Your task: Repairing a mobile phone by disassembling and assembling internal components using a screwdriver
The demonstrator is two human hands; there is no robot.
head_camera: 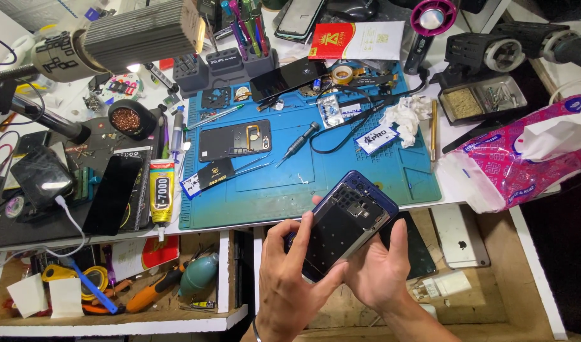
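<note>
Both hands are closed around an opened phone with a blue frame (pixel 342 221), held tilted just off the near edge of the blue work mat (pixel 341 164) — the left hand (pixel 290 278) wraps its lower end with the thumb lying across the dark inner face, the right hand (pixel 380 269) cups it from below with the thumb along its right side. On the mat lie a second opened phone (pixel 234 140), a screwdriver (pixel 298 143) and a crumpled tissue (pixel 405 115) — a glue tube (pixel 161 190) sits just left of the mat
</note>
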